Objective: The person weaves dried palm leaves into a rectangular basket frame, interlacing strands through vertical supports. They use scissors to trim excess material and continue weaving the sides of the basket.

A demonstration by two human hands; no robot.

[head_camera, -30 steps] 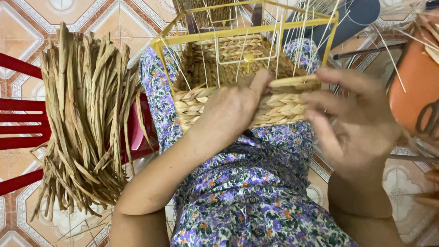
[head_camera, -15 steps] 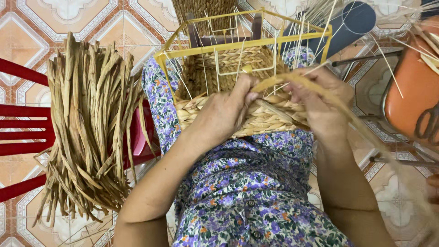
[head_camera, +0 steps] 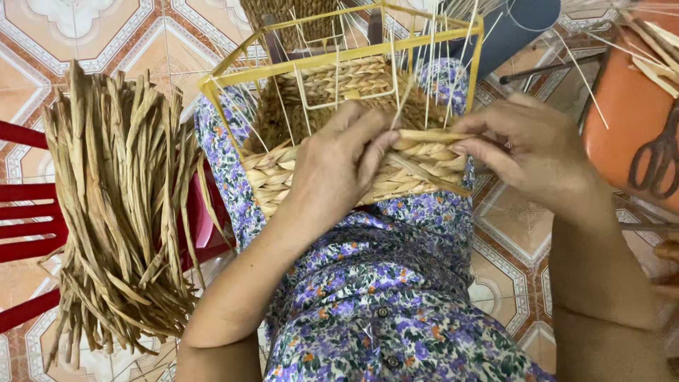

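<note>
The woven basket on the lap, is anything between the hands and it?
Nothing visible: the left hand lies flat on the woven basket wall, and the right hand pinches a strand at its top row.

Lots you can't really see here. The left hand [head_camera: 338, 166] lies flat over the middle of the woven basket wall [head_camera: 424, 159], so the weave under the palm is hidden, and its fingers [head_camera: 368, 134] cover where the strand tucks in. The right hand [head_camera: 527, 152] hides that end of the strand too. The scissors [head_camera: 658, 159] on the orange seat [head_camera: 622, 113] are cut off by the right edge. The bundle of dried fibre [head_camera: 117, 212] covers most of the red chair [head_camera: 28, 219]. The dark blue thing [head_camera: 513, 28] up top is cropped, can't tell what it is.
</note>
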